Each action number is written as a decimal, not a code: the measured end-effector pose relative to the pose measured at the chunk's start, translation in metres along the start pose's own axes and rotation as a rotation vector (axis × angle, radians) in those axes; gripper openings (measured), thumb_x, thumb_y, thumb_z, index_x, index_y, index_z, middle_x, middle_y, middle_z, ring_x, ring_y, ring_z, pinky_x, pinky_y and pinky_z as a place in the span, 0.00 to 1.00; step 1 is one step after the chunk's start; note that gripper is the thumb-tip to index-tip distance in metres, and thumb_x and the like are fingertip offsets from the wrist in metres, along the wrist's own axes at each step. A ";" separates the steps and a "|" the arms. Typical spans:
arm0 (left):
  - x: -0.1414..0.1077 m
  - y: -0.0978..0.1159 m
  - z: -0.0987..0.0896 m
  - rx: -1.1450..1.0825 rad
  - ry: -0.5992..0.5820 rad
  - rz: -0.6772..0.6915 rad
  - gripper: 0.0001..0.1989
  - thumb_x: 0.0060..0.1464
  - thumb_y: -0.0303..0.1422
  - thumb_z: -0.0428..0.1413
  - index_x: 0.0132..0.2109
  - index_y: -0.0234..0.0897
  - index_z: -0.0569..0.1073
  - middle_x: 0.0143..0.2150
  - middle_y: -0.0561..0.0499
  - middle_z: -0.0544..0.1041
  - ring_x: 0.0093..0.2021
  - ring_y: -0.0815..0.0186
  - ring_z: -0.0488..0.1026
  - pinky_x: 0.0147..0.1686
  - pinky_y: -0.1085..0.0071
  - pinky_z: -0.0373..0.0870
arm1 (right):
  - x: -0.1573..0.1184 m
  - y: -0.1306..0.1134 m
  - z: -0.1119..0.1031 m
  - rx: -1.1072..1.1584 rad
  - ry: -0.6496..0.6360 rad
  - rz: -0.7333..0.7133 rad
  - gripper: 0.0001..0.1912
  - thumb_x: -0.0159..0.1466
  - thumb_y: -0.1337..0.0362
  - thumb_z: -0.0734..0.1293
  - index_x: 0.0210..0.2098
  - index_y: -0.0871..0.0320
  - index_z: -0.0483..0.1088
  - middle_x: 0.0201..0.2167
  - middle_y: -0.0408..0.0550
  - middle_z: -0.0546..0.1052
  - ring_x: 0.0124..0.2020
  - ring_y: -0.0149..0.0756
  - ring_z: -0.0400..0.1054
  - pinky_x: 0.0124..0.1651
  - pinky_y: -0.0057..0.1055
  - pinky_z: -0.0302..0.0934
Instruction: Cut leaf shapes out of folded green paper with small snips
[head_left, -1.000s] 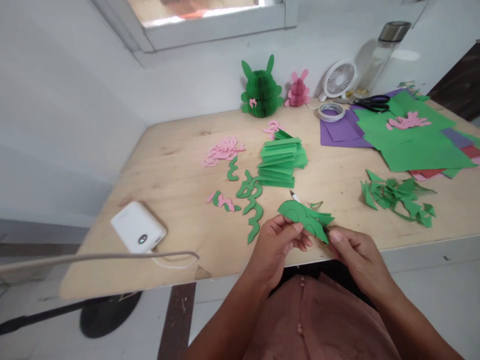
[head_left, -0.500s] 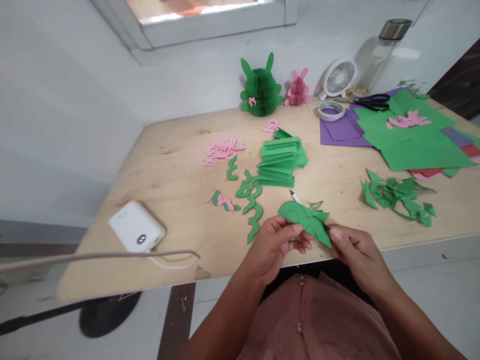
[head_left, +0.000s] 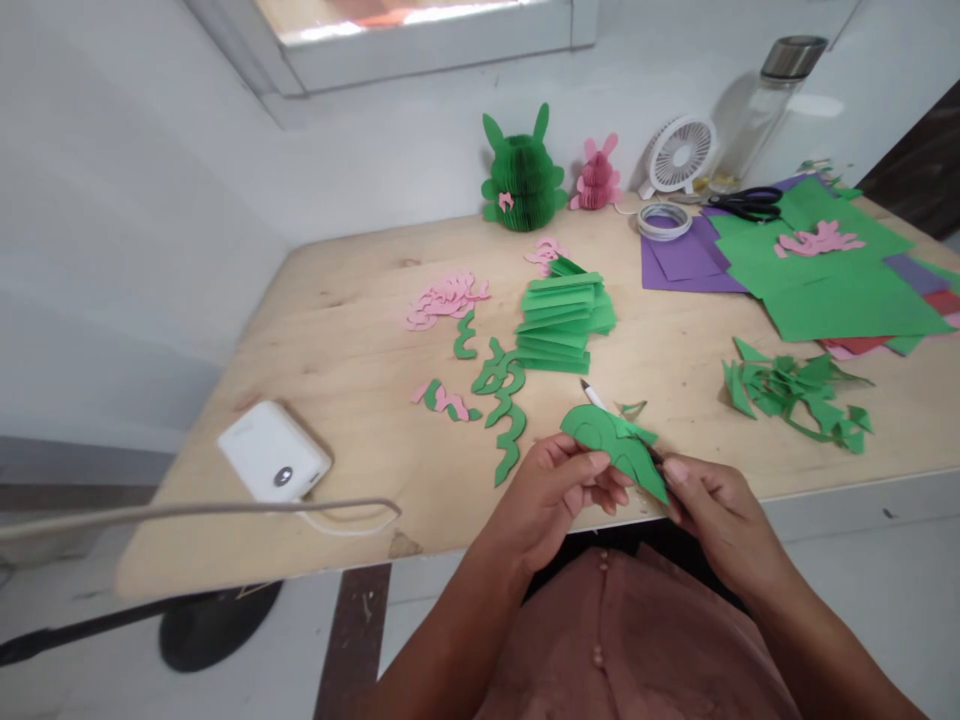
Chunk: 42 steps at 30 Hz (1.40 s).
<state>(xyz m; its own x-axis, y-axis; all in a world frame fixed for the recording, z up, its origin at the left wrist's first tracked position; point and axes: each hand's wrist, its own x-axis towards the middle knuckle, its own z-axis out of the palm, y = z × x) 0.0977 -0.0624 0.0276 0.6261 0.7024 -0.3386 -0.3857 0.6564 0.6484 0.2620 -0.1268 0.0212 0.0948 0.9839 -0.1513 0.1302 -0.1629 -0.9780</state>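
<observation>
A green paper piece [head_left: 600,434] with drawn curved lines is pinched between the thumb and fingers of my left hand [head_left: 559,490], near the table's front edge. My right hand [head_left: 709,500] is closed at the paper's right end around a dark tool, mostly hidden by the fingers; it looks like small scissors. Just behind the paper lies a pen [head_left: 592,393]. Folded green paper strips [head_left: 559,325] lie farther back. Left of them are wavy green cutouts [head_left: 511,440] and a pile of pink cutouts [head_left: 442,300].
Green scraps [head_left: 802,395] and stacked coloured sheets [head_left: 847,290] lie at the right. Black-handled scissors [head_left: 750,204], a tape roll [head_left: 664,222], a fan [head_left: 681,155], a bottle [head_left: 772,110] and paper rabbits [head_left: 523,180] stand or lie behind. A white power bank [head_left: 274,452] with a cable is at left.
The green paper and both hands have shifted slightly to the right. The paper's right tip points a little lower, and the dark tool shows slightly more along its edge.
</observation>
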 end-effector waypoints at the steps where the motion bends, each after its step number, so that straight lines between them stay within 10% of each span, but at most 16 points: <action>1: 0.000 0.000 0.000 -0.002 -0.003 0.000 0.07 0.48 0.30 0.61 0.29 0.28 0.76 0.27 0.46 0.77 0.25 0.69 0.72 0.27 0.74 0.65 | 0.000 -0.001 0.000 -0.013 0.012 -0.009 0.28 0.66 0.47 0.59 0.16 0.58 0.58 0.15 0.39 0.56 0.19 0.28 0.47 0.22 0.28 0.41; 42: 0.001 -0.001 -0.004 0.106 0.009 0.010 0.09 0.46 0.34 0.63 0.32 0.31 0.76 0.29 0.45 0.78 0.29 0.65 0.75 0.31 0.70 0.69 | -0.002 -0.012 -0.003 -0.165 0.037 -0.001 0.29 0.64 0.45 0.59 0.14 0.56 0.56 0.13 0.39 0.55 0.17 0.28 0.49 0.21 0.28 0.43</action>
<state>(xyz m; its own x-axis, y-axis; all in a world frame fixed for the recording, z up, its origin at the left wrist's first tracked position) 0.0958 -0.0609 0.0242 0.6162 0.7114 -0.3380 -0.3176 0.6172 0.7199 0.2638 -0.1270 0.0334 0.1302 0.9812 -0.1422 0.2907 -0.1749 -0.9407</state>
